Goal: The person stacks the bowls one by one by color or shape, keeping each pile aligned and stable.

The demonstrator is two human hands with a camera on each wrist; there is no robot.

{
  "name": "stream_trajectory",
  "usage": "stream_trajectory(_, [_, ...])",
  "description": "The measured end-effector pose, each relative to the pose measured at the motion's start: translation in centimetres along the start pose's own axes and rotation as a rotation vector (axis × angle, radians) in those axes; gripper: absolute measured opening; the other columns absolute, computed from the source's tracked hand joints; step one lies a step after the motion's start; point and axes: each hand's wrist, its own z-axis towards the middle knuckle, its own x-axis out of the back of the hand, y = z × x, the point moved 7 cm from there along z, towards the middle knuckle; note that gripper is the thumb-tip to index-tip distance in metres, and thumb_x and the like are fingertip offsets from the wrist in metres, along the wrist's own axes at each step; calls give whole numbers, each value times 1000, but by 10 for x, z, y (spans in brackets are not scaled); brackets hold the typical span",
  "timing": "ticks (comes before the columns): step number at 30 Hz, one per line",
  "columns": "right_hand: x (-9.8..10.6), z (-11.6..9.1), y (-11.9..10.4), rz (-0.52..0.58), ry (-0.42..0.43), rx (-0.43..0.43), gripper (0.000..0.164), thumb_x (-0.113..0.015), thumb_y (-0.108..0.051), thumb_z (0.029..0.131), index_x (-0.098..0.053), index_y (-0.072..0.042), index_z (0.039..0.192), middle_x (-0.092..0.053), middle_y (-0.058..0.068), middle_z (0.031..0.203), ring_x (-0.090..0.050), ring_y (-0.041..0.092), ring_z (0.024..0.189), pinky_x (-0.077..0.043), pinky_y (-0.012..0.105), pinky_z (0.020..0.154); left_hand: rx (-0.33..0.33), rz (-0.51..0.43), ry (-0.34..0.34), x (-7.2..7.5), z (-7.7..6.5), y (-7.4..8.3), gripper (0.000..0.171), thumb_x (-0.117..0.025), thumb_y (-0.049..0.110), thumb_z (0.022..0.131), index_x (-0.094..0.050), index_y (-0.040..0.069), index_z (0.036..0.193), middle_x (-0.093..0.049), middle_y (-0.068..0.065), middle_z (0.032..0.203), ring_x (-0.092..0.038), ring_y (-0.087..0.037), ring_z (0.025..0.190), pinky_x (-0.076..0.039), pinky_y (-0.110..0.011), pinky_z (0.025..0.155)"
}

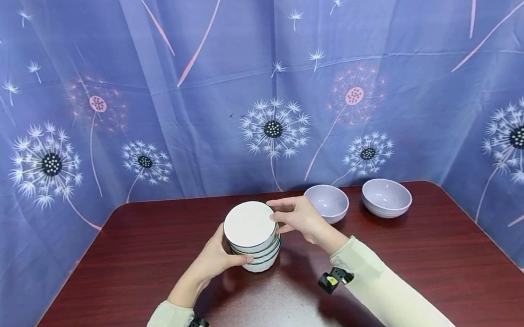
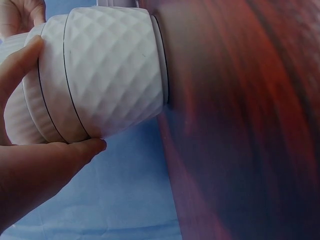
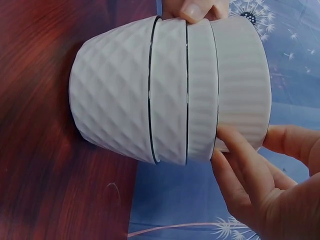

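A stack of several white bowls with thin dark rims stands upright near the middle of the table. The lower bowls have a diamond-patterned outside, and the upper ones are ribbed. My left hand grips the stack from the left, its thumb across the front near the rims. From the right, my right hand pinches the top white bowl. In the right wrist view, the thumb is at that bowl's upper edge and the fingers lie lower, by the rim beneath it.
Two pale lilac bowls, a left one and a right one, stand behind and right of the stack. The dark red wooden table ends at a blue dandelion-print curtain.
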Motion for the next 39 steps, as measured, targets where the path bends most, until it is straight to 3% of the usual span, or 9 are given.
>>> stream_trajectory(8, [3, 3, 2, -15, 12, -27, 40, -62, 9, 85, -57, 13, 124, -61, 28, 119, -67, 25, 81, -57, 43, 75, -4, 13, 6, 0, 1, 1, 103, -85, 2, 66, -25, 8, 149, -47, -15, 139, -43, -28, 129, -37, -42, 105])
stream_trajectory(17, [8, 6, 1, -88, 0, -17, 39, -66, 9, 82, -60, 12, 120, -64, 23, 101, -65, 18, 76, -57, 46, 77, 4, 12, -3, 0, 2, 2, 106, -85, 2, 67, -21, 9, 151, -40, -16, 145, -34, -28, 136, -31, -47, 109])
stream_trajectory(26, [8, 2, 3, -77, -33, -11, 36, -62, 5, 88, -57, 13, 123, -62, 29, 114, -67, 21, 84, -55, 46, 83, 12, 4, 7, 0, 2, 0, 108, -85, 1, 66, -21, 12, 152, -37, -14, 149, -28, -26, 140, -27, -47, 111])
stream_trajectory(34, [10, 1, 6, -82, -33, 25, 34, -60, 2, 90, -56, 14, 122, -65, 25, 109, -66, 20, 85, -52, 49, 87, -23, -20, 10, -2, -1, 0, 110, -85, 1, 66, -19, 15, 153, -36, -10, 149, -29, -23, 139, -27, -45, 111])
stream_trajectory(39, [11, 0, 8, -82, -42, 44, 36, -59, 3, 91, -53, 16, 124, -64, 25, 110, -65, 19, 88, -52, 48, 87, -30, -58, -15, -2, -2, 1, 109, -83, 6, 72, -14, 18, 154, -26, -8, 155, -20, -22, 143, -21, -47, 114])
